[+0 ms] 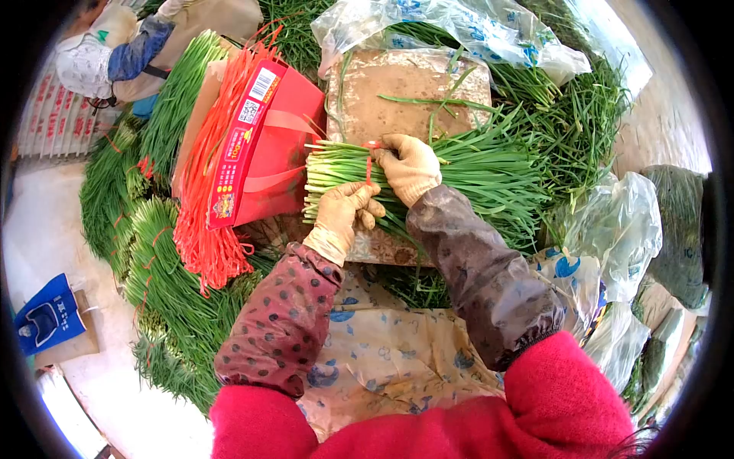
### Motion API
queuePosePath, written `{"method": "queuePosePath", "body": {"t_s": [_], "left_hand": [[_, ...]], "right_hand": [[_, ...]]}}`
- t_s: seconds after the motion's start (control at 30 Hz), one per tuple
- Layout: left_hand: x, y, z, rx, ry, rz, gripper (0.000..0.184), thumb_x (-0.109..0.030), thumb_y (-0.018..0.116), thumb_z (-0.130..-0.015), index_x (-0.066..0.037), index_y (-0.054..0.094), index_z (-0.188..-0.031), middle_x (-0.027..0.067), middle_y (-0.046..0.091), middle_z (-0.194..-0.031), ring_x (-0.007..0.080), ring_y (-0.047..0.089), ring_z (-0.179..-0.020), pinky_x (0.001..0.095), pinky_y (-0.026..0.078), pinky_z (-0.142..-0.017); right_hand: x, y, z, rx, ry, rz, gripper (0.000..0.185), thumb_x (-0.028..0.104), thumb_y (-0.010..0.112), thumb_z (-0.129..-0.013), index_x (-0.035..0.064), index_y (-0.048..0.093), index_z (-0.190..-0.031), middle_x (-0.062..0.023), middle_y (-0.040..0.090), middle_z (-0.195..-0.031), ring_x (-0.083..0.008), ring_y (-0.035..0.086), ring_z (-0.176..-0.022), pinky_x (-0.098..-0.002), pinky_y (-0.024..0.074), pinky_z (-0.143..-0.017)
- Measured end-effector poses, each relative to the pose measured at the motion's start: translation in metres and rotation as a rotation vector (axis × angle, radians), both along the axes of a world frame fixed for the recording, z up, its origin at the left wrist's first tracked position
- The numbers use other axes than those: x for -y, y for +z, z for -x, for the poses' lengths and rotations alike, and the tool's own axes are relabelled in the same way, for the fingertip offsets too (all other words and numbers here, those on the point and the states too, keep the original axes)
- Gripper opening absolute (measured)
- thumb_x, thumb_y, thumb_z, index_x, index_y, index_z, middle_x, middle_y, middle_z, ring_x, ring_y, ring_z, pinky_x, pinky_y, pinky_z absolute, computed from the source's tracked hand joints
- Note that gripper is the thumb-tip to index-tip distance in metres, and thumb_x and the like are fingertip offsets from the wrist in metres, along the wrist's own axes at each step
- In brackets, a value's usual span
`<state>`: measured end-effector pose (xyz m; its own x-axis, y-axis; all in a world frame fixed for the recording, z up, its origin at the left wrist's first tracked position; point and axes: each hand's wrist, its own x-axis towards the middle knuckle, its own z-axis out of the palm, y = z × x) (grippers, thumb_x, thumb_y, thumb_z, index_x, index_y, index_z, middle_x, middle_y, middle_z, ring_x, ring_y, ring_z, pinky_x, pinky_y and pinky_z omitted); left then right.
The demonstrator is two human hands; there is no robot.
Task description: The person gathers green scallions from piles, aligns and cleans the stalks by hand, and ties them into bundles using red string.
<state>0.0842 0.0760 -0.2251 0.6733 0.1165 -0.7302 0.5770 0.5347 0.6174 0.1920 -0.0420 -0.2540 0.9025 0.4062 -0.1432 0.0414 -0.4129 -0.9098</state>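
Note:
A bunch of garlic chives (489,172) lies across a worn, soil-stained board (413,84), pale stem ends to the left and green leaves to the right. A thin red tie (368,170) passes over the stems. My left hand (342,218), in a dirty pale glove, is closed at the tie's near end, against the bunch. Beyond it, my right hand (410,168), gloved too, pinches the tie at the bunch's far side with curled fingers. The tie's underside is hidden. To the left of both hands stands a red box (283,141) with many loose red ties (222,161) along it.
Tied chive bunches (172,268) are piled at the left. Loose chives (589,130) and clear plastic bags (459,34) lie behind and to the right. Another person's blue sleeve (141,52) shows at upper left. A blue box (50,317) sits at far left.

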Motion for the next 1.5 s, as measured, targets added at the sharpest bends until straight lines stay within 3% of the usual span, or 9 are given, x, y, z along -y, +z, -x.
{"method": "queuePosePath", "body": {"t_s": [0.67,0.97,1.03,1.07,1.1,1.17,1.2,1.33,1.5], "left_hand": [[0.006,0.012,-0.021,-0.206,0.021,-0.088,0.018,-0.014,0.057,-0.091,0.001,0.060,-0.100,0.0132,0.064,-0.072,0.0135,0.053,-0.047,0.0233,0.041,-0.044],[0.018,0.022,-0.023,-0.183,0.026,-0.253,0.017,-0.014,0.054,-0.094,0.000,0.062,-0.100,0.0133,0.065,-0.070,0.0142,0.054,-0.045,0.0255,0.040,-0.042],[0.020,0.032,-0.021,-0.077,-0.359,-0.659,0.019,-0.014,0.055,-0.093,0.001,0.061,-0.103,0.0108,0.067,-0.072,0.0176,0.058,-0.050,0.0289,0.045,-0.046],[0.021,0.041,-0.021,0.270,-0.495,-1.422,0.021,-0.011,0.058,-0.090,0.001,0.061,-0.108,0.0063,0.069,-0.073,0.0218,0.063,-0.058,0.0323,0.051,-0.055],[0.024,0.052,-0.021,0.101,-0.486,-1.292,0.039,-0.001,0.062,-0.084,0.000,0.055,-0.123,0.0067,0.070,-0.097,0.0233,0.067,-0.086,0.0319,0.053,-0.079],[0.014,0.028,-0.024,0.680,-0.238,-1.099,0.064,0.009,0.063,-0.078,-0.002,0.043,-0.137,0.0104,0.059,-0.125,0.0216,0.057,-0.115,0.0299,0.042,-0.100],[0.010,0.019,-0.025,0.729,-0.286,-0.957,0.082,0.003,0.070,-0.070,-0.008,0.033,-0.143,0.0149,0.052,-0.133,0.0325,0.051,-0.119,0.0345,0.040,-0.101],[-0.011,-0.020,-0.018,0.613,-0.569,-1.380,0.086,-0.014,0.075,-0.066,-0.004,0.034,-0.141,0.0147,0.056,-0.128,0.0305,0.051,-0.119,0.0456,0.022,-0.111],[-0.014,0.006,-0.012,0.622,-0.457,-0.938,0.056,-0.011,0.066,-0.081,-0.004,0.047,-0.134,0.0096,0.066,-0.113,0.0229,0.058,-0.113,0.0462,0.015,-0.114]], "right_hand": [[0.023,0.000,-0.008,0.217,0.361,-0.118,0.019,0.012,0.067,-0.074,0.0049,0.070,-0.091,-0.0142,0.067,-0.085,-0.0316,0.063,-0.085,-0.0382,0.0499,-0.075],[0.020,-0.010,-0.006,-0.399,0.250,-0.409,0.024,0.016,0.074,-0.076,0.0019,0.070,-0.096,-0.0095,0.069,-0.086,-0.0154,0.065,-0.081,-0.0284,0.0508,-0.072],[0.020,-0.011,-0.005,-0.369,0.233,-0.375,0.023,0.015,0.073,-0.078,0.0007,0.070,-0.095,-0.0094,0.069,-0.085,-0.0142,0.064,-0.079,-0.0284,0.0504,-0.071],[0.020,-0.009,-0.005,-0.354,0.212,-0.300,0.023,0.016,0.072,-0.078,0.0007,0.070,-0.095,-0.0098,0.069,-0.085,-0.0145,0.064,-0.078,-0.0289,0.0504,-0.071],[0.019,-0.006,-0.005,-0.339,0.190,-0.225,0.023,0.016,0.072,-0.079,0.0006,0.069,-0.095,-0.0102,0.069,-0.086,-0.0149,0.064,-0.077,-0.0295,0.0503,-0.070],[0.016,0.008,-0.005,-0.294,0.163,-0.142,0.023,0.020,0.068,-0.079,0.0010,0.070,-0.091,-0.0133,0.067,-0.081,-0.0239,0.065,-0.080,-0.0346,0.0502,-0.074],[0.018,0.006,-0.004,-0.105,0.156,-0.121,0.022,0.019,0.067,-0.078,0.0012,0.070,-0.090,-0.0136,0.066,-0.079,-0.0281,0.063,-0.082,-0.0372,0.0496,-0.075],[0.013,0.050,0.006,0.490,0.164,-0.133,0.010,0.013,0.063,-0.071,0.0084,0.068,-0.078,-0.0067,0.065,-0.087,-0.0302,0.059,-0.090,-0.0422,0.0433,-0.085],[0.010,0.073,0.018,0.598,0.071,-0.209,0.012,0.003,0.066,-0.068,0.0055,0.065,-0.080,-0.0087,0.064,-0.093,-0.0314,0.059,-0.093,-0.0421,0.0439,-0.084]]}}
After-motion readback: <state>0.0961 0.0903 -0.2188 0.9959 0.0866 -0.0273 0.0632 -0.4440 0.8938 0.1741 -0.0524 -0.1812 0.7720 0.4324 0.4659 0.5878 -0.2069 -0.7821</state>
